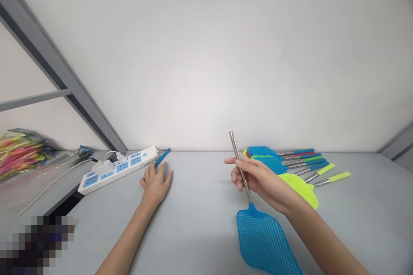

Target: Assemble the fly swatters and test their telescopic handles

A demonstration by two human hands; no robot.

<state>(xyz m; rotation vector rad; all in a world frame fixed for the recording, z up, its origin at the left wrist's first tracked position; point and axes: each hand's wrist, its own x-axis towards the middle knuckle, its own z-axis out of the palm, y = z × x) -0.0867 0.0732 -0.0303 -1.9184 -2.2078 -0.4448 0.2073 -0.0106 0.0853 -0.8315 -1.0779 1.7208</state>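
Observation:
My right hand (258, 176) grips the metal rod of a blue fly swatter (264, 236). The rod's bare upper end points up and away, and the perforated blue head hangs toward the near edge of the view. On the table, my left hand (156, 182) lies palm down with its fingers spread. Its fingertips are at the near end of a blue handle sleeve (163, 157); whether they press on it I cannot tell. Behind my right hand lies a pile of fly swatters (274, 164) in blue, green, red and yellow, their handles pointing right.
A white power strip (119, 169) with plugs in it sits left of my left hand. Bagged colourful items (24, 152) lie beyond a grey frame post (64, 81) at far left. A white wall (206, 73) rises along the back edge of the grey table (193, 223).

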